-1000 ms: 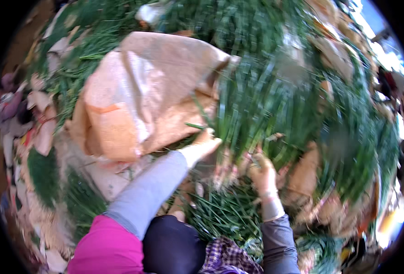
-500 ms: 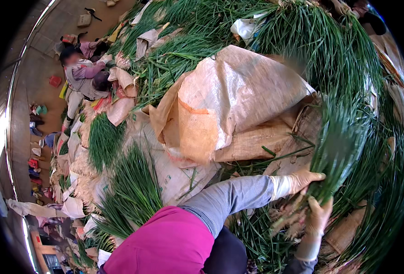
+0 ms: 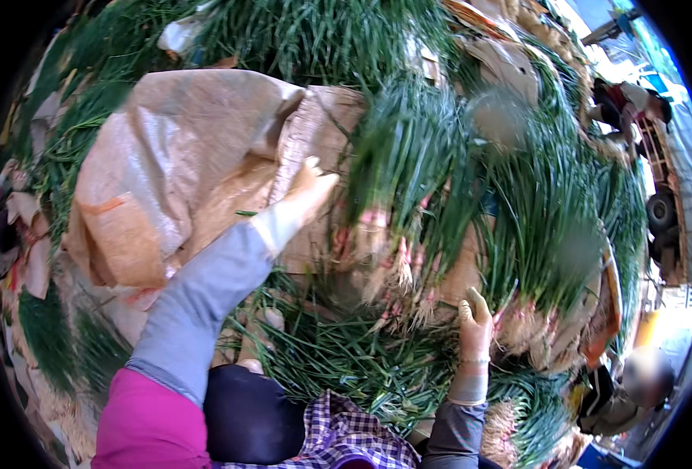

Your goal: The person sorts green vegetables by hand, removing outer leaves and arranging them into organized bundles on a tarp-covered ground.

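Lying between hands (image 3: pixel 393 258): green onions (image 3: pixel 408 187)

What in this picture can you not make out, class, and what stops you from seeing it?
- Head view: the left hand lies on the sack; its palm is hidden, so a grip cannot be told.
- Head view: the right hand shows only its back among the green onions.
- Head view: some onions are blurred.
- Head view: the truck is cut off by the rim.
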